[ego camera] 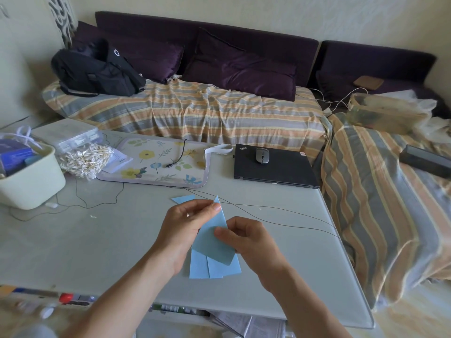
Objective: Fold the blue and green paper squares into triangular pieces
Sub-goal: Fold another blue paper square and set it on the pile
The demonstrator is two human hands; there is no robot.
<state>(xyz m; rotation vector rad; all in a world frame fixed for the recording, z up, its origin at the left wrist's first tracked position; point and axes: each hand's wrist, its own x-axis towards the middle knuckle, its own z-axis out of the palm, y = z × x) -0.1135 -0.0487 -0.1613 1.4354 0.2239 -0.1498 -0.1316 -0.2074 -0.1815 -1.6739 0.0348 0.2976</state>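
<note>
I hold a light blue paper piece (211,242) above the table, folded into a long pointed shape with its tip up. My left hand (181,226) pinches it near the tip between thumb and fingers. My right hand (249,237) pinches its right edge lower down. Under it, flat on the table, lie more blue paper squares (207,268) in a small overlapping stack. A folded blue triangle (183,198) lies just beyond my left hand. No green paper shows.
A thin black cable (268,213) crosses the glass table (97,240) behind my hands. A floral mat (156,164), a black laptop (275,169) with a mouse, a bag of cotton swabs (85,159) and a cream bin (31,181) stand farther back.
</note>
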